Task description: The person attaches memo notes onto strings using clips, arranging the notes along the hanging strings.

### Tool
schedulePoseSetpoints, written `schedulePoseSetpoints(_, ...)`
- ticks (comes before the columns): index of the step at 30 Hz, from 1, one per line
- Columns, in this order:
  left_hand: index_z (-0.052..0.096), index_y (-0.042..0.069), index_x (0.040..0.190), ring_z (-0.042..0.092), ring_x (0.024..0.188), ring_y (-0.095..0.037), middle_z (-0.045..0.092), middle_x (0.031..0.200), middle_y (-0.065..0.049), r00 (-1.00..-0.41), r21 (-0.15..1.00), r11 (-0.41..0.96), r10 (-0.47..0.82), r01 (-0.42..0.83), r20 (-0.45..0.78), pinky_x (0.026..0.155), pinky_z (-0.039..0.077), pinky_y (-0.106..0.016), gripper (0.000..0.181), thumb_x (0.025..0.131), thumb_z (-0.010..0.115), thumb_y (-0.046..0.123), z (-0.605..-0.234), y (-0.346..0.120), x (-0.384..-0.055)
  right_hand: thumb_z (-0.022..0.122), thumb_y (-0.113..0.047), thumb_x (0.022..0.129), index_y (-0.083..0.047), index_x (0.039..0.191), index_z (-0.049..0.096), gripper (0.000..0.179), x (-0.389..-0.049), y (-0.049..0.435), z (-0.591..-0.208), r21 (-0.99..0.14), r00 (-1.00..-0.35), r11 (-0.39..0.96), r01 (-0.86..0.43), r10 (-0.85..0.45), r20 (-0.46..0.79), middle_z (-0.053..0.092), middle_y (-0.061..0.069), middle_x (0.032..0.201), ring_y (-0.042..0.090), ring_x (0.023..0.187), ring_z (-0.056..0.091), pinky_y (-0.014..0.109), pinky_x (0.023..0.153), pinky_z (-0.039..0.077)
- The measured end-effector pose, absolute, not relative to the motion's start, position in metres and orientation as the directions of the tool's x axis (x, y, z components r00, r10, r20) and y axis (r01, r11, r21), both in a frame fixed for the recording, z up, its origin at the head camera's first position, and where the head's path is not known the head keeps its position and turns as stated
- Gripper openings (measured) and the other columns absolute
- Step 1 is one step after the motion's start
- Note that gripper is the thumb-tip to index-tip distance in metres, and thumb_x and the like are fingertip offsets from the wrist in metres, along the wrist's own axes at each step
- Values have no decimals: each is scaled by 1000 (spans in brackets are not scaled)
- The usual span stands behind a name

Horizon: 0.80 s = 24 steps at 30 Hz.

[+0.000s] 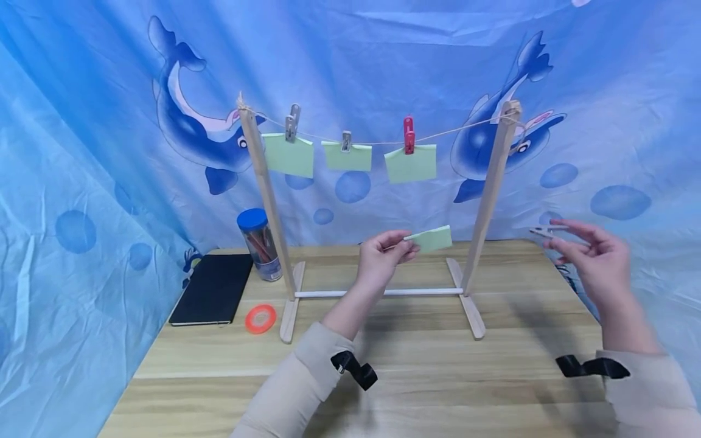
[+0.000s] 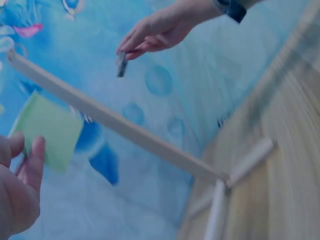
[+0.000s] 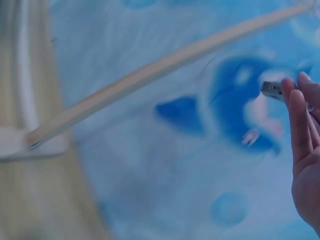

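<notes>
My left hand pinches a green paper note by its left end, between the posts of a wooden frame and below its string. Off to the right of the frame, my right hand holds a grey clothespin between thumb and fingers, its tip pointing left. Three green notes hang from the string: the left note under a grey clothespin, the middle note under another grey clothespin, the right note under a red clothespin.
The frame's right post stands between my hands, with a white crossbar low behind my left wrist. On the left are a black notebook, a blue-lidded jar and an orange tape roll. A dolphin-print curtain hangs behind the wooden table.
</notes>
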State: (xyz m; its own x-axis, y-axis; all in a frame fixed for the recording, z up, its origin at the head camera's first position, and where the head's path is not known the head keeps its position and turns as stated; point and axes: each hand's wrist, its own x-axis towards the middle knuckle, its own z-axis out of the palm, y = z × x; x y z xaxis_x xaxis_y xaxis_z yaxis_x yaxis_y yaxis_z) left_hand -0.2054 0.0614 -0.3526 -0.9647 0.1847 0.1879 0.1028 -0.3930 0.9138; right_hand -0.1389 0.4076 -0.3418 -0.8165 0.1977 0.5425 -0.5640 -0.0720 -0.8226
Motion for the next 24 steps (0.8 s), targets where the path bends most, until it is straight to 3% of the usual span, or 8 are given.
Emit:
schedulePoseSetpoints(5,67,-14,112,73,78,-15,74,96,-21,-967,889,-439,138,133,212,80,61,-31,20,93,65,-12,-318,70,-198,58,25,88,23,125,55,37,-141,393,-283,-718,-718,-51,-694,118,686,74,16,111,18,80,75,23,69,59)
schedulePoseSetpoints(9,68,-15,111,74,80,-15,73,99,-23,-956,872,-445,102,204,276,82,61,-34,20,93,67,-8,-293,75,-196,65,21,87,22,121,59,35,-144,380,-238,-633,-625,109,-767,100,774,76,12,107,13,81,75,19,75,57)
schedulePoseSetpoints(12,69,-13,111,74,78,-16,73,98,-22,-951,865,-447,89,228,297,81,61,-35,19,93,67,-7,-280,78,-194,68,16,88,19,117,64,30,-143,369,-211,-577,-587,316,-753,72,806,77,4,104,7,82,74,11,71,55)
schedulePoseSetpoints(16,68,-13,111,74,77,-16,73,96,-23,-952,857,-455,61,242,301,80,61,-35,19,92,67,-8,-270,83,-194,69,9,90,8,122,68,32,-145,352,-185,-518,-593,521,-678,27,804,75,-9,99,1,82,72,8,72,52)
schedulePoseSetpoints(24,71,-11,108,71,69,-12,73,91,-15,-958,842,-480,14,246,288,73,62,-32,18,92,71,-2,-256,101,-196,70,10,89,5,118,72,29,-158,324,-142,-287,-493,633,-719,-174,853,75,-12,98,-1,80,71,13,78,55)
